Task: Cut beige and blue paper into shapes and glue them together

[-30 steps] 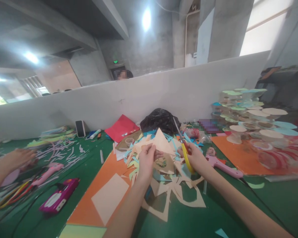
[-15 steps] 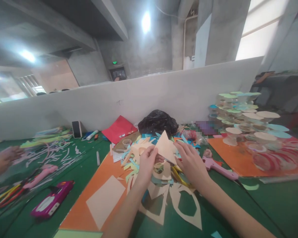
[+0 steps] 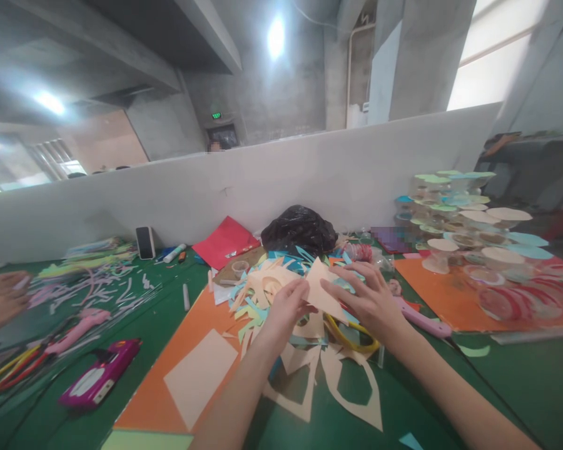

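Note:
A folded-looking piece of cream paper (image 3: 319,289) is held up over a heap of cut paper scraps (image 3: 267,281). My left hand (image 3: 288,306) pinches its left side between thumb and fingers. On its right side lie the fingertips of my right hand (image 3: 366,297), the other fingers raised and spread; the thumb is mostly hidden behind the paper. Beneath my right hand show the yellow handles of scissors (image 3: 354,340), whose blades I cannot make out. Whether the scissors rest on the heap or hang from the hand is unclear. Cut-out cream frames (image 3: 351,390) lie below.
Pink glue gun (image 3: 422,317) and a stack of paper-topped clear cups (image 3: 483,240) stand right. A cream sheet (image 3: 201,375) lies on orange board (image 3: 150,400). Left are a purple device (image 3: 101,375), a phone (image 3: 145,242) and another person's hand (image 3: 4,297). A black bag (image 3: 300,229) sits behind.
The cream paper has turned and tilted lower between my hands. My right hand has lifted and spread its fingers over it. The scissors' yellow handles show more below, and the blade near the paper is gone from sight.

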The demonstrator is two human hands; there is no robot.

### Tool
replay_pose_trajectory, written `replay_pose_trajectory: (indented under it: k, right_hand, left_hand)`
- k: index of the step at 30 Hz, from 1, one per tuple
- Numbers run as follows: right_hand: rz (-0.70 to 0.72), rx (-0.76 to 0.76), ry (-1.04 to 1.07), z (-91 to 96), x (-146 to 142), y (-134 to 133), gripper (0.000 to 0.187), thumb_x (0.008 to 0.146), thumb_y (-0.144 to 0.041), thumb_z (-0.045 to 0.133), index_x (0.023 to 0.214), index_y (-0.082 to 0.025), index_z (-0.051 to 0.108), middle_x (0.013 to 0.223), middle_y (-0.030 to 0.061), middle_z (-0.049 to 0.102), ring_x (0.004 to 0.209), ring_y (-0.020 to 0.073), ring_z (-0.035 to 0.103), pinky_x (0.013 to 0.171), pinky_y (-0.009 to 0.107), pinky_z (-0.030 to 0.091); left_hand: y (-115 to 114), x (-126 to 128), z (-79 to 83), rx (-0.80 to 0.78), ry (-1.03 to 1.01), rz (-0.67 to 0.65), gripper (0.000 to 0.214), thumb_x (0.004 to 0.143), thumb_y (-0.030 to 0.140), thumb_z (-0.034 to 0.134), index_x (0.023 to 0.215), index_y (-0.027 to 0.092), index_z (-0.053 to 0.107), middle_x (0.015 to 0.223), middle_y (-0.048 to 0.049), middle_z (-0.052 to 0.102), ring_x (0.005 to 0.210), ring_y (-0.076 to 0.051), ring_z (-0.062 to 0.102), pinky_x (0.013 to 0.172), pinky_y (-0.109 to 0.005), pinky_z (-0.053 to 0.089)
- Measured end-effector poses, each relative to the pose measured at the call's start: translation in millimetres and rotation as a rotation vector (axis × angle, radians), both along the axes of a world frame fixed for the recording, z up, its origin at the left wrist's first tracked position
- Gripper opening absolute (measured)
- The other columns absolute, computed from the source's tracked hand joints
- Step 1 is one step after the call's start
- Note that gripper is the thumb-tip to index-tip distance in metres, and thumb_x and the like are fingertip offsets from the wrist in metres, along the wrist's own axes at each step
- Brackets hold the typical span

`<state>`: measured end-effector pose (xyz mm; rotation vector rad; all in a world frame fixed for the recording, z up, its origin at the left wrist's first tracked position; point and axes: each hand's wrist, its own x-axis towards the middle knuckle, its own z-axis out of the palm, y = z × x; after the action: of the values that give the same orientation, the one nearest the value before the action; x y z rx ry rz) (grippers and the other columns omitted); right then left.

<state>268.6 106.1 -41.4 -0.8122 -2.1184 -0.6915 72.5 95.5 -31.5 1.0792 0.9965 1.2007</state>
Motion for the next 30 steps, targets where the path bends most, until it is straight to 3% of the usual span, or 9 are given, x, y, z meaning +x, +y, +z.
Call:
replay_pose_trajectory:
  k: [3,8,13,18,24,30]
  right_hand:
    - [0.064,0.013,-0.007,-0.5,-2.0,-0.1,0.037,0.091,-0.011,0.057,0.119,-0.033,0.064,0.127,0.0041,0.064,0.117,0.0252,0.047,0.108,0.047,0.036]
    - [0.109,0.036,-0.045,-1.9,-6.4,0.8,0.032,0.093,-0.009,0.051,0.112,-0.028,0.067,0.130,0.0050,0.063,0.121,0.0245,0.046,0.111,0.050,0.033]
    - [0.163,-0.128,0.078,-8.9,-8.6,7.8,0.021,0.093,-0.017,0.057,0.102,-0.030,0.071,0.127,0.0051,0.062,0.122,0.0269,0.045,0.102,0.048,0.043]
    - [0.217,-0.255,0.152,-11.2,-8.1,12.7,0.018,0.091,-0.024,0.061,0.103,-0.032,0.073,0.128,0.0058,0.060,0.119,0.0272,0.047,0.099,0.049,0.046]
    - [0.148,-0.113,0.026,-5.0,-4.6,9.7,0.022,0.091,-0.017,0.058,0.103,-0.030,0.072,0.120,0.0079,0.064,0.112,0.0266,0.050,0.092,0.043,0.048]
    - [0.138,-0.028,-0.095,-4.4,-7.3,4.9,0.027,0.091,-0.011,0.055,0.106,-0.029,0.069,0.121,0.0060,0.065,0.114,0.0242,0.050,0.100,0.043,0.042]
  left_hand:
    - [-1.0,-3.0,0.2,0.013,0.035,-0.050,0.039,0.075,0.049,0.071,0.092,0.014,0.068,0.079,-0.0067,0.069,0.067,-0.014,0.064,0.062,-0.023,0.050]
    - [-0.6,-4.1,3.1,0.150,0.267,0.108,0.037,0.076,0.048,0.068,0.095,0.015,0.068,0.058,0.0014,0.059,0.052,-0.011,0.053,0.050,-0.020,0.040]
    - [-1.3,-1.9,4.3,0.210,0.346,0.142,0.029,0.079,0.043,0.064,0.088,0.015,0.067,0.060,0.0025,0.055,0.053,-0.010,0.048,0.050,-0.019,0.038]
    - [-1.6,-1.8,1.8,0.103,0.284,0.115,0.031,0.079,0.042,0.063,0.092,0.015,0.067,0.065,0.0000,0.060,0.055,-0.011,0.053,0.048,-0.018,0.041]
    - [-2.8,-0.3,0.9,0.062,0.206,0.173,0.030,0.075,0.041,0.068,0.089,0.015,0.067,0.065,-0.0010,0.063,0.053,-0.011,0.058,0.047,-0.020,0.047]
    - [-4.2,1.1,-0.3,0.022,0.125,0.169,0.035,0.071,0.043,0.071,0.091,0.015,0.067,0.065,-0.0006,0.063,0.054,-0.013,0.060,0.052,-0.024,0.053]
